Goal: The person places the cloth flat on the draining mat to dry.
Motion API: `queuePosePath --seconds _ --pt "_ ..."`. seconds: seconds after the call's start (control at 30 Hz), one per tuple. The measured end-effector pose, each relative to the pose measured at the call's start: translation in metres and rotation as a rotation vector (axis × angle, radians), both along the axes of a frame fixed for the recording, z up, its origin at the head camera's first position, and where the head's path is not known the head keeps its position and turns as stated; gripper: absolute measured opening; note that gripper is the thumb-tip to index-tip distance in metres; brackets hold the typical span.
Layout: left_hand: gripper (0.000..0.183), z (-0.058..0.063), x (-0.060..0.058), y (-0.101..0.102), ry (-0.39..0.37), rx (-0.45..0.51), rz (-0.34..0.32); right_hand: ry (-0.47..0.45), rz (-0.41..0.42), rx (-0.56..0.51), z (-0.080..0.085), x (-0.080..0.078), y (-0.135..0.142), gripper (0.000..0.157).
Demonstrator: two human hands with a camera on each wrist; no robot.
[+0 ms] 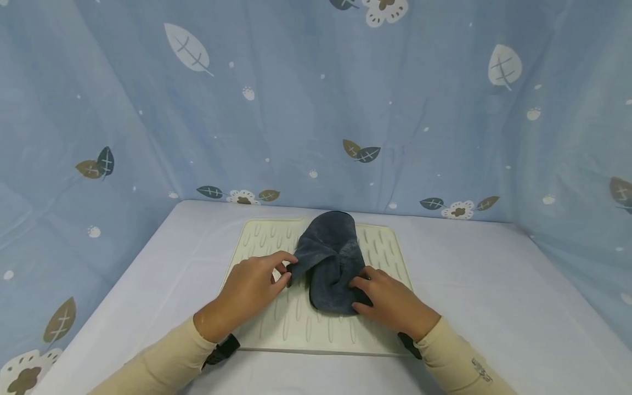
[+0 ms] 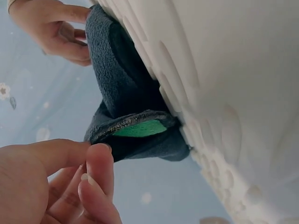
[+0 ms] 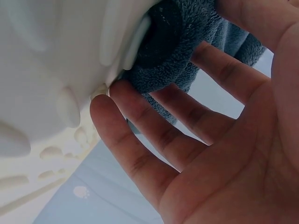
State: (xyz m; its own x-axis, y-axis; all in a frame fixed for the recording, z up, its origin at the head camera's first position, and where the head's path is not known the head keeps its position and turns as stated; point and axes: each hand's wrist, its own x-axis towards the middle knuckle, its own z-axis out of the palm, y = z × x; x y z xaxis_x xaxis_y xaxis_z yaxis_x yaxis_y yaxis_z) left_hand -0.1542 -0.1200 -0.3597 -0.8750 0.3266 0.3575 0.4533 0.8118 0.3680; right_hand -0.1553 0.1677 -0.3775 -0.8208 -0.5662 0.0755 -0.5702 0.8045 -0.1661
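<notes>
Left side of the head view: the left hand (image 1: 252, 282) pinches the raised left corner of the dark blue cloth (image 1: 337, 269) between thumb and forefinger. Only a small bit of edge is held, so a slip is judged possible, with the flap dropping back in a crease. Centre of frame: the cloth is twisted where its folds meet; an uneven pull from the two sides could tighten that twist rather than open it. Right of centre: the right hand (image 1: 390, 299) has fingertips against the cloth's right edge; whether they grip it, the views do not settle. Should that contact be loose, a pull from the left could drag the whole piece across the ribbed mat (image 1: 276, 332), and the mat may shift with it on the white table (image 1: 469, 285).

Position: the hands are apart, in the lower middle of the frame, with the cloth's lower part between them. Its left corner meets the left fingertips; its rounded upper end lies beyond both hands, overlapping the mat's top edge. The left wrist view shows green lining (image 2: 142, 129) inside the cloth's open edge.
</notes>
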Motion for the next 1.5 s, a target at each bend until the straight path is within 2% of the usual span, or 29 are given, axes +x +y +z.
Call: queuePosePath --seconds 0.33,0.7,0.87,1.2,1.4,1.5 --pt "0.027 0.004 -0.002 -0.008 0.037 0.027 0.005 -0.006 0.001 -0.001 -0.001 -0.002 0.0 0.034" --pt "0.029 0.012 -0.003 -0.012 0.018 0.076 0.014 -0.028 -0.01 -0.01 0.0 0.0 0.002 0.034" --pt "0.027 0.012 -0.004 -0.014 -0.007 0.09 0.021 -0.015 0.003 -0.006 -0.001 -0.001 0.003 0.033" --pt "0.022 0.006 -0.005 -0.015 -0.08 0.036 -0.016 0.001 0.019 -0.006 -0.001 -0.001 0.002 0.033" --pt "0.037 0.002 -0.006 -0.015 -0.149 -0.021 -0.011 0.009 0.018 -0.008 0.0 -0.001 0.001 0.033" --pt "0.04 0.0 -0.007 -0.015 -0.147 -0.049 -0.006 0.005 0.012 -0.007 0.0 -0.001 0.001 0.033"
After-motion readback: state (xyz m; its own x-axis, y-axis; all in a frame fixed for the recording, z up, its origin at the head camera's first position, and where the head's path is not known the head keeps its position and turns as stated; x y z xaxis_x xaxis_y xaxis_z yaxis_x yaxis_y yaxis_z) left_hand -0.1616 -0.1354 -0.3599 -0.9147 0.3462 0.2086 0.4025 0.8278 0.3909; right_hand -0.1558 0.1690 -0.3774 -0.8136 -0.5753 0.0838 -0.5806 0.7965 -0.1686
